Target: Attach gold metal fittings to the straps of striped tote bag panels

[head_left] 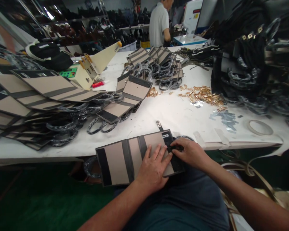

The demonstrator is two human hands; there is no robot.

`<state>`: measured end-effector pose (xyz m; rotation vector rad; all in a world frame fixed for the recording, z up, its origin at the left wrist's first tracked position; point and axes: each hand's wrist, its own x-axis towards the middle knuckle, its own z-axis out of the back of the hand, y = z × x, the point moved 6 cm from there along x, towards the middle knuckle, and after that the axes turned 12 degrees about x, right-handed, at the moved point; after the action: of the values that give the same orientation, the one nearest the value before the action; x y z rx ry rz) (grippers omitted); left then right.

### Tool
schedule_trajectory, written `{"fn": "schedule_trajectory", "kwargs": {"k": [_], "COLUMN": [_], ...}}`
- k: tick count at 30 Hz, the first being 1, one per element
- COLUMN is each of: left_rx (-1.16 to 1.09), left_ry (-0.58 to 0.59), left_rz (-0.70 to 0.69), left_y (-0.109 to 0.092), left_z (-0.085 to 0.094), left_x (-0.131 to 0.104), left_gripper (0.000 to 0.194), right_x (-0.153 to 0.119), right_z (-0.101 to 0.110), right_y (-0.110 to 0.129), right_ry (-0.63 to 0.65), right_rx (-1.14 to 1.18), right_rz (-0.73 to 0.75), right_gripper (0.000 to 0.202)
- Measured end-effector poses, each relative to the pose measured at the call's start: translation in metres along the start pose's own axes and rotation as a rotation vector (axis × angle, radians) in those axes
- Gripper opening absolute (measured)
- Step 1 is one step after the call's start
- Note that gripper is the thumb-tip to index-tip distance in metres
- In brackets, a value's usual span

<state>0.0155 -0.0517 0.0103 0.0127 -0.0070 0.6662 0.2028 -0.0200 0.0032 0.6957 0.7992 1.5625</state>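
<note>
Left hand (153, 168) flat on panel (115, 160) at tabletop (159, 112) front edge; right hand (189, 152) pinches black piece (177, 148).

The co-worker (159, 25)'s head is cut off by the top edge.

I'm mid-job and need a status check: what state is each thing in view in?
Panel: unfolded, jutting past the table's front edge.
Left hand: spread flat on the panel.
Right hand: fingers bent at the panel's dark end; grip unclear.
Gold metal pieces: loose, scattered.
Tape roll: lying flat.
Left-side panels: open, piled overlapping.
Looped handles: wrapped in clear plastic.
</note>
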Motion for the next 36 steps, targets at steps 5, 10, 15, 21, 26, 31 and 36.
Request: {"fn": "schedule_trajectory", "kwargs": {"k": [5,10,15,21,26,31,36], "left_rx": [0.007,0.025,0.02,0.04,0.058,0.053,0.046], "left_ry": [0.025,0.023,0.027,0.028,0.004,-0.004,0.007], "left_rz": [-0.016,-0.034,-0.053,-0.049,-0.035,-0.038,-0.036], "left_y": [0.001,0.001,0.0,-0.001,-0.002,-0.003,-0.003], "left_z": [0.002,0.004,0.002,0.002,0.005,0.007,0.008], "left_x": [0.002,0.002,0.002,0.002,-0.001,-0.001,0.001], "left_gripper": [0.085,0.087,0.079,0.083,0.085,0.086,0.088], "right_x": [0.003,0.0,-0.002,-0.002,-0.002,0.005,0.008], "right_z": [0.0,-0.003,-0.01,-0.014,-0.011,-0.007,-0.008], "right_y": [0.004,0.014,0.016,0.015,0.017,0.019,0.022], "right_ry": [0.005,-0.061,-0.12,-0.106,-0.117,-0.033,-0.093], "right_rx": [0.037,-0.084,-0.218,-0.282,-0.275,-0.163,-0.3], "right_rz": [-0.106,-0.112,-0.084,-0.026,-0.021,-0.101,-0.128], "right_gripper": [0.022,0.019,0.013,0.007,0.009,0.018,0.019]}}
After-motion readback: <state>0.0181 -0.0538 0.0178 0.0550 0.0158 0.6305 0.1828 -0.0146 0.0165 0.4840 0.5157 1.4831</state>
